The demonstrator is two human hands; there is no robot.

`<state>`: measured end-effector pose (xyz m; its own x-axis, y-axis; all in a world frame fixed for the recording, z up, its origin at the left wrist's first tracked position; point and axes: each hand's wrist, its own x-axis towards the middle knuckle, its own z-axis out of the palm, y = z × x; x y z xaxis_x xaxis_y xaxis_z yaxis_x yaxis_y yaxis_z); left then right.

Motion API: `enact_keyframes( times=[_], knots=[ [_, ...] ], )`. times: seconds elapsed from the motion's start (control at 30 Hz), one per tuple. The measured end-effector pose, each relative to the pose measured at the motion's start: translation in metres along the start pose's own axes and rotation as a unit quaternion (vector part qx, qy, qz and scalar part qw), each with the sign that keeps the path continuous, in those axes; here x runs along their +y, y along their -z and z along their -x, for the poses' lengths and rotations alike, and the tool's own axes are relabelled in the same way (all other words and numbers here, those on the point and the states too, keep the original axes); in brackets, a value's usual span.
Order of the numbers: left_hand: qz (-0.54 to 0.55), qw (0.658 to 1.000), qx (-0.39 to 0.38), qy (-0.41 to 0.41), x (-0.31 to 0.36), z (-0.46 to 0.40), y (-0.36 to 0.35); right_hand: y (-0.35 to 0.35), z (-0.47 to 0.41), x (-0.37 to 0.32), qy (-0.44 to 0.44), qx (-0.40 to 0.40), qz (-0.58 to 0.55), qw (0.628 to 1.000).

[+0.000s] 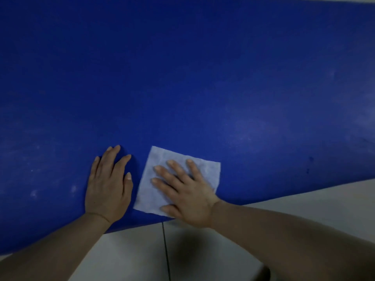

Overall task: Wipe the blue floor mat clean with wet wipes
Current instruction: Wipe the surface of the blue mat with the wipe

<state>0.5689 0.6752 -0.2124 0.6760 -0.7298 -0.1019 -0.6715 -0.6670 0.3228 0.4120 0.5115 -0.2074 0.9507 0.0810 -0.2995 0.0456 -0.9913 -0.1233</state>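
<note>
I am pressing the wipe (162, 179) flat under my open right hand (188, 191), left hand (108, 187) resting flat on the mat (182, 78), whose pale smudges suggest most wiping is remaining.

The blue floor mat (182, 78) lies bare across the upper frame, while the left hand (108, 185) rests flat just left of the wet wipe (160, 179) near the lower edge.
</note>
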Motion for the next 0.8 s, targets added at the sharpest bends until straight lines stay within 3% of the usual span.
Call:
enact_keyframes(
  times=[0.13, 0.23, 0.37, 0.57, 0.7, 0.8],
  knots=[
    [-0.001, 1.0, 0.007, -0.008, -0.001, -0.001, 0.0, 0.007, -0.016, -0.015, -0.005, -0.007, -0.002, 1.0],
    [0.013, 1.0, 0.015, -0.011, -0.001, -0.001, 0.001, 0.003, 0.013, 0.015, 0.023, -0.006, 0.018, 1.0],
    [0.017, 1.0, 0.013, -0.006, 0.0, 0.0, 0.001, -0.005, 0.058, 0.054, -0.024, -0.003, 0.033, 0.999],
    [0.01, 1.0, 0.016, -0.003, 0.002, 0.0, 0.0, -0.005, 0.032, 0.017, -0.077, 0.008, -0.006, 0.997],
    [-0.006, 1.0, 0.013, -0.005, 0.0, 0.0, 0.0, 0.002, -0.009, -0.018, -0.054, -0.01, -0.032, 0.998],
    [-0.006, 1.0, 0.011, -0.003, 0.001, 0.0, -0.001, 0.005, -0.011, -0.022, 0.012, -0.018, -0.033, 0.999]
  ],
)
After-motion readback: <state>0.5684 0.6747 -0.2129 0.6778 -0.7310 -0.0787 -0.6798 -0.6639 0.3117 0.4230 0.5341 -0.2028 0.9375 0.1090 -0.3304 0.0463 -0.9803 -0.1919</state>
